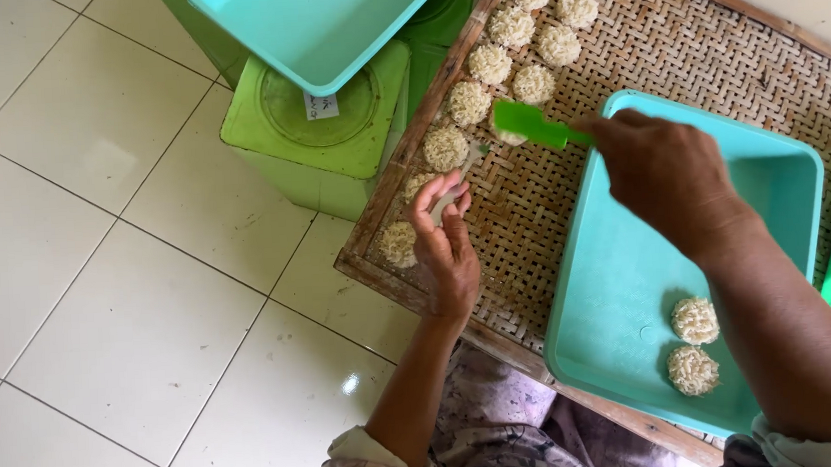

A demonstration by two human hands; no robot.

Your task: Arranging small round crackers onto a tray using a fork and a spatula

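Two hands over woven bamboo tray [671, 49], right hand [663, 168] gripping green plastic spatula [528, 123], left hand [446, 237] pinching spoon [458, 184]

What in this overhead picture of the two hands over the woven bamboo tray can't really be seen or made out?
- Thin pale object pinched in the left hand: head view, fingers cover it.
- Green plastic spatula: handle hidden inside the right hand; whether its tip touches a round noodle cake is blurred.
- Small white label on the green lidded bin: too small.
- Turquoise plastic tray: near corner cut by the forearm.
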